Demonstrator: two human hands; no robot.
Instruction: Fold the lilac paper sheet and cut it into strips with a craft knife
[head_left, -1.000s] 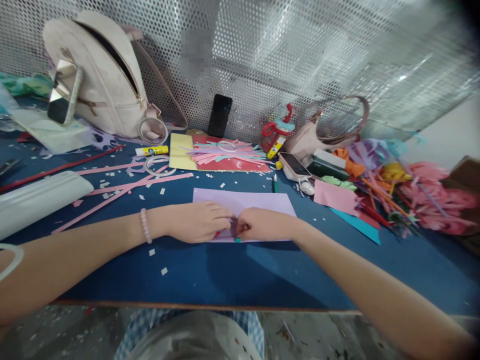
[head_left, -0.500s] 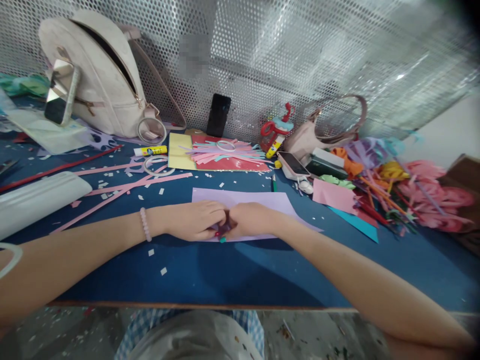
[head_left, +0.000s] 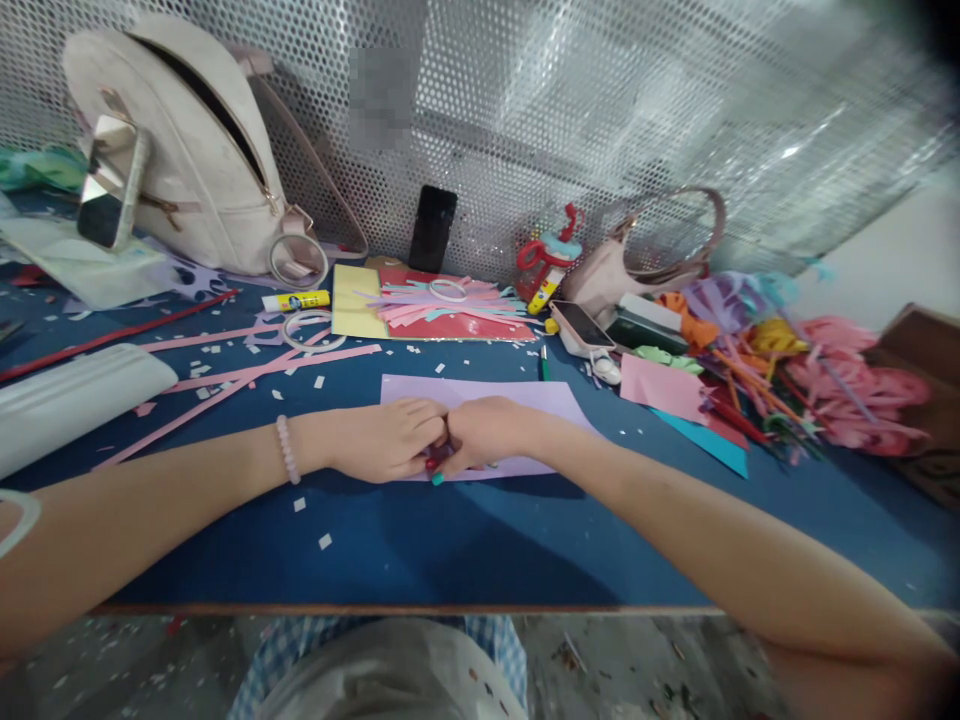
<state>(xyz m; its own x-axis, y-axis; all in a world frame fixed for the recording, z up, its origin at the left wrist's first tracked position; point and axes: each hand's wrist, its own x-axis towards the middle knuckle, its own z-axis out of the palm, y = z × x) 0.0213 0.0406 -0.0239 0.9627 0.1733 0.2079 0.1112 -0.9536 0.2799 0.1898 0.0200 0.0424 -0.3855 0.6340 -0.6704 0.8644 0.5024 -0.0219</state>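
Observation:
A sheet of purple paper [head_left: 551, 400] lies flat on the blue table in front of me. My left hand [head_left: 390, 440], with a beaded bracelet at its wrist, rests over the paper's left part, fingers curled in. From the right, my right hand [head_left: 491, 432] meets it, fingers bent and closed, the tips touching my left hand's. A red nail and a green nail show at the near side. Whatever is pinched between the fingertips is hidden by the hands. A green pen [head_left: 544, 364] lies at the paper's far edge.
Pink paper strips [head_left: 217, 385], a glue stick [head_left: 296, 301] and tape rings lie to the left. Behind the paper is a red and yellow folder [head_left: 360, 305] bearing cut strips. A phone [head_left: 433, 228] leans on the wall; a backpack [head_left: 202, 150] stands left, coloured craft pieces [head_left: 787, 350] right.
My right hand has shifted slightly left, its fingers tighter against my left hand. The dark gap between the hands has narrowed. The whole view has moved a little.

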